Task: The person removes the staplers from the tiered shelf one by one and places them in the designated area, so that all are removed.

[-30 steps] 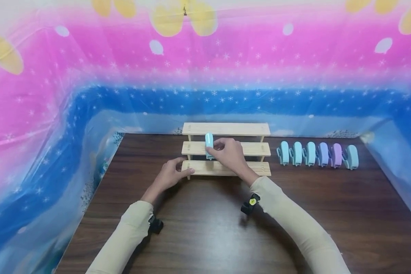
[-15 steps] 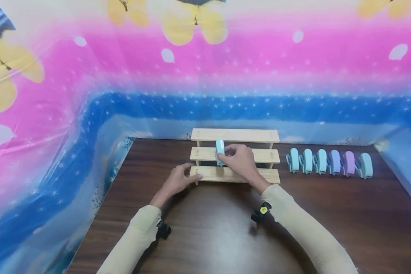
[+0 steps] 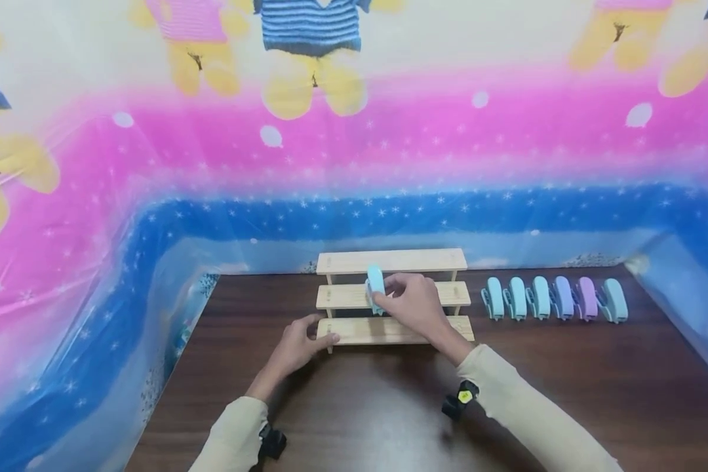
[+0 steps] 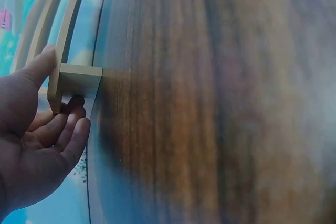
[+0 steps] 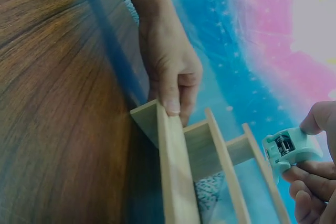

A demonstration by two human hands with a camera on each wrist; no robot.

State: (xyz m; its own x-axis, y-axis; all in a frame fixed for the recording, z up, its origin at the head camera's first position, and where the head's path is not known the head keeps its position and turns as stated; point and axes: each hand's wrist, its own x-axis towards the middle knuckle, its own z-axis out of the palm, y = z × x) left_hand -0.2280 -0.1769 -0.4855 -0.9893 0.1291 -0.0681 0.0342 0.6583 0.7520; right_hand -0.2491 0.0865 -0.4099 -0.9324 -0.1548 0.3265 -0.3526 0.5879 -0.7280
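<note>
A three-tier wooden stand [image 3: 454, 331] sits toward the back of the table. My left hand [image 3: 295, 344] grips the left end of its front tier. In the left wrist view, the thumb [image 4: 42, 66] lies over the board and the fingers curl beneath. My right hand [image 3: 415, 305] pinches a small mint-green hole punch [image 3: 375, 282] between thumb and fingers. It stands nearly upright, overlapping the middle tier in the head view. The right wrist view shows a metal spring inside the hole punch [image 5: 286, 145], which is close to the rear tiers.
To the right of the stand, several similar hole punches [image 3: 539, 298] line up in a row, mostly mint, with one lavender-blue [image 3: 562, 298] and one purple [image 3: 587, 299]. A printed curtain [image 3: 354, 216] hangs behind the dark wood table [image 3: 354, 406] and along its sides.
The head view has tilted upward. My right hand has shifted slightly right along the middle tier with the hole punch. My left hand keeps its grip on the stand.
</note>
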